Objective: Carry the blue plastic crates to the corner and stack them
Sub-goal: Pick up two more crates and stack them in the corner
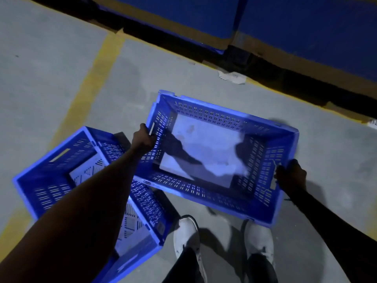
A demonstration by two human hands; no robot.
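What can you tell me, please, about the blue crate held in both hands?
The held crate is blue plastic, rectangular and open-topped, with slotted walls, handle cut-outs at each short end and a pale, smudged floor. It looks empty and tilts slightly. The left hand and right hand grip its short ends. Its near-left corner overlaps the second crate on the floor; contact is unclear.

Slotted blue plastic crates [222,117], matt concrete floor [40,58]

held crate [214,123]: blue, slotted, empty | floor crate [51,174]: lower left
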